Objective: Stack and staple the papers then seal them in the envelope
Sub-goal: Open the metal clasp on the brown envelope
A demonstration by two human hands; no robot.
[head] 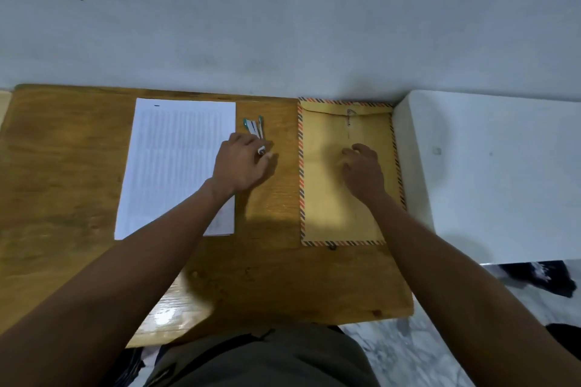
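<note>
A stack of printed white papers (169,160) lies flat on the left half of the wooden table (63,166). Just right of it is a white stapler with teal tips (253,126), its far end poking out past my left hand (240,166), whose fingers are closed around its near end. A brown envelope (323,198) with a striped border and a string clasp lies flat at the right, flap toward the wall. My right hand (363,171) rests on the envelope's middle with fingers loosely curled, holding nothing.
A pale wall (283,25) runs right behind the table's far edge. A white surface (487,173) butts against the table's right side, next to the envelope. Marbled floor and dark items show at lower right.
</note>
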